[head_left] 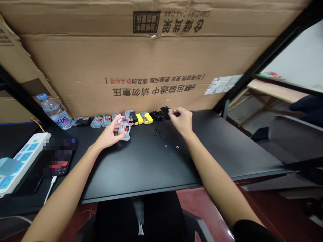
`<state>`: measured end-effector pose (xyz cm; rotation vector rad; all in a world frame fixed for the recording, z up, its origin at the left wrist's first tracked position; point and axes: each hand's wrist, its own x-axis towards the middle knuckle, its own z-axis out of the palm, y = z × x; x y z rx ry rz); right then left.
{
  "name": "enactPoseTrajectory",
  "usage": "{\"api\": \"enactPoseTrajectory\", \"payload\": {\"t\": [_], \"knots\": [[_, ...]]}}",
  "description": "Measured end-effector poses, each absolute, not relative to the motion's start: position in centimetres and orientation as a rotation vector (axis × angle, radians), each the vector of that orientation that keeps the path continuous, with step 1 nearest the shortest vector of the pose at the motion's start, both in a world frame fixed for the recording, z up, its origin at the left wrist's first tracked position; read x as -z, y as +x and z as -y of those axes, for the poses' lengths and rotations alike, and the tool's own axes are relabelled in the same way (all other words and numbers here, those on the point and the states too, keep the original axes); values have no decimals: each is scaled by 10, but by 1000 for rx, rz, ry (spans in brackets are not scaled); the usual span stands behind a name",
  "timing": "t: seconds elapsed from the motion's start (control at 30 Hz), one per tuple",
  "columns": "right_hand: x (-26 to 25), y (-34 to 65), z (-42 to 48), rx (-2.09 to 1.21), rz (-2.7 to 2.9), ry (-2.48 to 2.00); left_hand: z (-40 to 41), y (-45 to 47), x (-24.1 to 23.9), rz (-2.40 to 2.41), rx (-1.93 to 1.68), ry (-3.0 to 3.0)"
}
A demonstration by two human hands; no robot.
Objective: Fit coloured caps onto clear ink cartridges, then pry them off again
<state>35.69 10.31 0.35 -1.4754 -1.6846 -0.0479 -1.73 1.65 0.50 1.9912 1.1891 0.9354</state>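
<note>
My left hand (109,133) grips a clear plastic casing (124,131) with small blue and red parts inside, held just above the black table. The fingers of my right hand (182,121) are pinched at the edge of a flat black plastic piece (165,112). Beside that piece, several black plastic parts (156,116) stand at the back of the table. Yellow parts (148,118) and more clear casings (96,121) continue the row leftward. Between my hands lies a cluster of small black rings (158,134), with a blue disc (166,146) and a small white C-shaped bit (177,147) nearer me.
A large cardboard sheet (156,60) rises behind the table (141,174). At left are a water bottle (56,112), a white power strip (26,158) and a phone (63,158) on a white cable. Black metal posts (262,60) frame the right side.
</note>
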Motion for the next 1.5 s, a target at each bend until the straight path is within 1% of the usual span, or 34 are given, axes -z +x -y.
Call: {"api": "enactPoseTrajectory", "payload": {"t": [0.13,0.27,0.37,0.47,0.63,0.83,1.0,1.13,1.4,1.5], "knots": [[-5,378,-111,70,1581,-1828,-13,-14,-7,-1226,-758,2166],[3,371,-115,-25,1625,-1939,-9,-15,-12,-1415,-617,2333],[10,368,-120,-56,1673,-1884,-8,-15,-12,-1463,-635,2474],[15,371,-124,-40,1715,-1804,-8,-9,-9,-1355,-729,2587],[19,375,-125,-24,1740,-1754,-4,8,-8,-1169,-630,2659],[27,365,-129,-111,1864,-1596,-2,-4,-20,-1511,-512,2555],[26,359,-130,-30,1834,-1488,-11,-36,-28,-1825,-298,2488],[18,355,-124,16,1817,-1465,-17,-55,-28,-2012,-231,2429],[14,346,-118,71,1820,-1432,-23,-71,-27,-2174,-94,2294],[8,338,-111,84,1820,-1338,-26,-68,-22,-2197,-151,2317]]}}
